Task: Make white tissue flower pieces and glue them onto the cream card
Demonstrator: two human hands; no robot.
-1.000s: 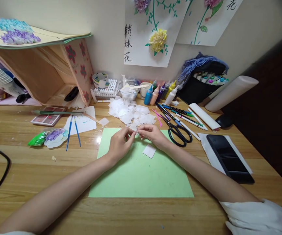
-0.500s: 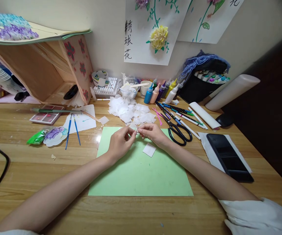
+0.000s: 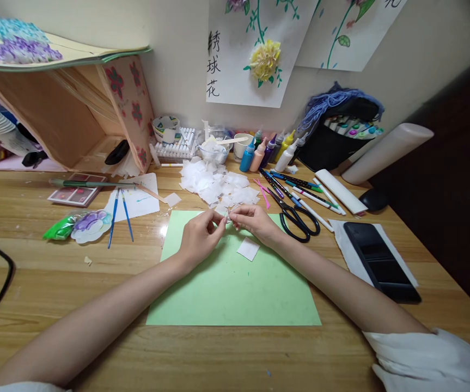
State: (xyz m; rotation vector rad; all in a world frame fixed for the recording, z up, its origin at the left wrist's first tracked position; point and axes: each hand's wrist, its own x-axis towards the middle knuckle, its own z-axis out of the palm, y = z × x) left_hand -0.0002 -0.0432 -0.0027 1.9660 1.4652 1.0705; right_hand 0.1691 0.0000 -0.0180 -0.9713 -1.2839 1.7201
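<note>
My left hand [image 3: 202,235] and my right hand [image 3: 255,222] meet over the top part of a green sheet of paper [image 3: 235,299]. Both are closed, thumb against finger, pinching one small piece of white tissue paper [image 3: 227,216] between them. Most of that piece is hidden by the fingertips. Just below my right hand a white paper square [image 3: 248,249] lies flat on the green sheet. Beyond the fingertips spreads a loose pile of white tissue paper pieces [image 3: 210,182].
Black-handled scissors [image 3: 298,218] and scattered pens [image 3: 312,193] lie to the right, near a black paint case [image 3: 382,264]. Paint bottles [image 3: 257,158] stand at the back. Two brushes [image 3: 127,218] and a flower-shaped palette [image 3: 91,227] lie left, below a pink box [image 3: 130,114].
My hands keep the same pinch at almost the same spot. The whole view has shifted very slightly; nothing on the table has visibly moved.
</note>
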